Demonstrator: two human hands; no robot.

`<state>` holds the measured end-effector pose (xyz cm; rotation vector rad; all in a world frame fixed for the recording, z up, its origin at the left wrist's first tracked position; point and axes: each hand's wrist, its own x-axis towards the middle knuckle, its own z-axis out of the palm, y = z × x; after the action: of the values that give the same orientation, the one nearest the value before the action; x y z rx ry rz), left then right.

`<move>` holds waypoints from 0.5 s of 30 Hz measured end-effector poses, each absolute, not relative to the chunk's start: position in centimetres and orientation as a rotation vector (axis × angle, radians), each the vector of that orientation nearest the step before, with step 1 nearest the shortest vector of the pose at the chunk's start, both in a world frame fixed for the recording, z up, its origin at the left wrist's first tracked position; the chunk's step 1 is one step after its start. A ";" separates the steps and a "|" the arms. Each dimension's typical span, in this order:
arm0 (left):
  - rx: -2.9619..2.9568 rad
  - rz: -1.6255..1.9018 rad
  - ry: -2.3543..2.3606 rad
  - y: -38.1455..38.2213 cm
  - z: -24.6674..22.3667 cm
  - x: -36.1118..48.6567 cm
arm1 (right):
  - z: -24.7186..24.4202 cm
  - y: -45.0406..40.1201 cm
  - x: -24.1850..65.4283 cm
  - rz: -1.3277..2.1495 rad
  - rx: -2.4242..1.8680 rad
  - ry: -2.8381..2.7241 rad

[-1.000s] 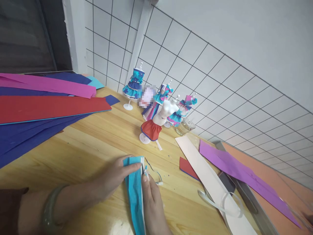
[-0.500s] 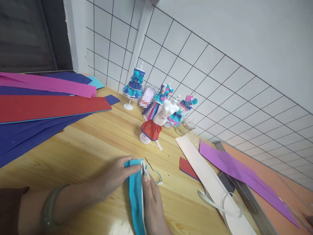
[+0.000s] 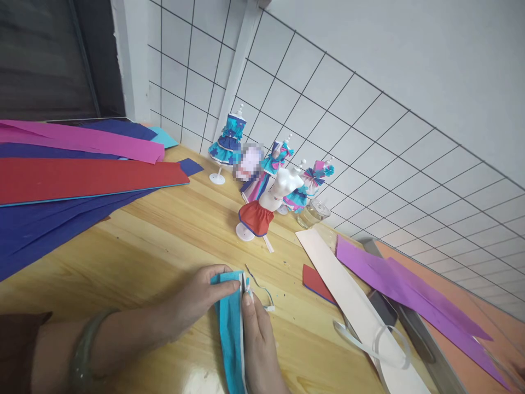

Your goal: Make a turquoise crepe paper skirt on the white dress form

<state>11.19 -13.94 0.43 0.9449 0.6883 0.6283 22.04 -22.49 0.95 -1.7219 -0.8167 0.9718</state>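
Note:
A folded strip of light blue crepe paper with a white border along its right side hangs between my hands, low over the table. My left hand is closed on its upper end, thumb on top and fingers behind. Close against the white border, my right hand is closed, thumb and fingers together. At its fingertips show a dark, narrow, pointed sliver and a small blue-and-white scrap; what the fingers grip is mostly hidden. A thin curled offcut lies just beyond.
A white mini dress form in a red skirt stands ahead, several dressed forms behind it. A glass jar is near the wall. Coloured paper lies left; a pale strip, clear tape and purple paper lie right.
The view has shifted slightly, so most things sit a little further right. Both hands keep nearly the same hold at the blue strip's upper end.

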 end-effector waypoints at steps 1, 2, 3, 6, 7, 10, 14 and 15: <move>0.944 0.631 0.687 -13.9 0.4 11.2 | 0.9 -22.5 22.0 0.967 -1.716 -0.822; 0.942 0.631 0.683 -13.9 0.3 11.2 | 0.9 -22.5 22.0 0.958 -1.709 -0.820; 0.939 0.631 0.680 -13.9 0.3 11.2 | 0.9 -22.4 22.0 0.947 -1.703 -0.813; 0.933 0.624 0.662 -13.9 0.2 11.1 | 1.2 -22.4 22.0 0.974 -1.676 -0.840; 0.932 0.622 0.660 -13.9 0.2 11.1 | 1.2 -22.4 22.0 0.989 -1.665 -0.858; 0.942 0.617 0.666 -13.9 0.3 11.1 | 1.3 -22.3 22.1 1.007 -1.637 -0.892; 0.950 0.634 0.673 -13.8 0.6 11.1 | 1.3 -22.2 22.3 1.013 -1.624 -0.967; 0.946 0.639 0.679 -13.7 0.6 11.2 | 1.3 -22.2 22.3 1.009 -1.625 -0.986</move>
<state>11.15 -13.75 0.65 0.9456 0.6788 0.6385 22.34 -22.15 1.28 -1.6247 -0.9861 1.0087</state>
